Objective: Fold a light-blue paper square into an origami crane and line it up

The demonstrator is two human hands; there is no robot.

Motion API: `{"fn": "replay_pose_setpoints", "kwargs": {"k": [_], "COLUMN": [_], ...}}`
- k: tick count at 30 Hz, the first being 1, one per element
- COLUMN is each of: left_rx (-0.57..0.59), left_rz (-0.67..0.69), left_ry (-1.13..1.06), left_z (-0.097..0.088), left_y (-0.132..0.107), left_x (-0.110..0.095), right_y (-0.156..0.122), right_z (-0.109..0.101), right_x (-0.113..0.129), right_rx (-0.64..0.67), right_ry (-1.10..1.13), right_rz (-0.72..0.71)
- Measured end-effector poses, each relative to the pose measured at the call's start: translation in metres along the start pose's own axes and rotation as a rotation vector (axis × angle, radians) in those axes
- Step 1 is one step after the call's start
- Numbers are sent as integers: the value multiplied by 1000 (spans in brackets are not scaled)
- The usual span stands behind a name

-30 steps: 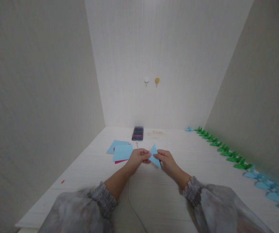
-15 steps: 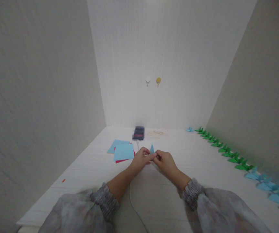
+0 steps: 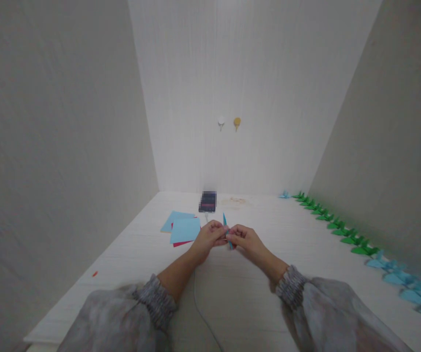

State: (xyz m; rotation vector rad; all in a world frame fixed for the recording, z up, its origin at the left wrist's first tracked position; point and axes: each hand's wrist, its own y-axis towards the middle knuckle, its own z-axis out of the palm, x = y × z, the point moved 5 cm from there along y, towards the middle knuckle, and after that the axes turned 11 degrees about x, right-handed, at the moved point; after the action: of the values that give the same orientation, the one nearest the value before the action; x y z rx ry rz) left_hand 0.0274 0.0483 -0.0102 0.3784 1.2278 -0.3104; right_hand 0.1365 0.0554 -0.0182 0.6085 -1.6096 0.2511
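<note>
A narrow folded piece of blue paper (image 3: 224,219) stands between my two hands at the middle of the table, its pointed tip upward and its lower end showing below my fingers. My left hand (image 3: 210,235) pinches it from the left with thumb and fingers. From the other side my right hand (image 3: 244,237) grips it, thumb and fingertips closed. My fingers cover the paper's middle. Just left of my left hand lie loose square sheets of light blue paper (image 3: 185,231), with a red sheet (image 3: 181,244) partly showing underneath.
A phone (image 3: 208,201) rests near the back wall, with a white cable (image 3: 200,313) on the table. Green folded paper cranes (image 3: 338,226) and light blue ones (image 3: 397,277) line the right wall. A small orange scrap (image 3: 95,274) lies at the left. Two hooks (image 3: 237,122) hang on the wall.
The folded blue paper has turned from its broad triangular face to nearly edge-on, and its lower end now shows below my fingers. Both hands stay on it.
</note>
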Motion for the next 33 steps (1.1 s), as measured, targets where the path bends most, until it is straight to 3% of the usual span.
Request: {"fn": "replay_pose_setpoints", "kwargs": {"k": [17,23,29,33], "left_rx": [40,20,163,186], "left_rz": [42,67,88,114], "left_ry": [-96,10,101,185], "left_z": [-5,-7,6,9], "left_y": [3,4,3,-1], "left_x": [3,4,-2,-9], "right_y": [-1,1,0,0], "right_z": [-1,-6,-2,-6], "right_x": [2,-8,-6,-2], "right_rx": [20,-98,-93,-123], "right_ry": [122,67,-10,-27], "right_rz": [-5,-19,-32,-84]}}
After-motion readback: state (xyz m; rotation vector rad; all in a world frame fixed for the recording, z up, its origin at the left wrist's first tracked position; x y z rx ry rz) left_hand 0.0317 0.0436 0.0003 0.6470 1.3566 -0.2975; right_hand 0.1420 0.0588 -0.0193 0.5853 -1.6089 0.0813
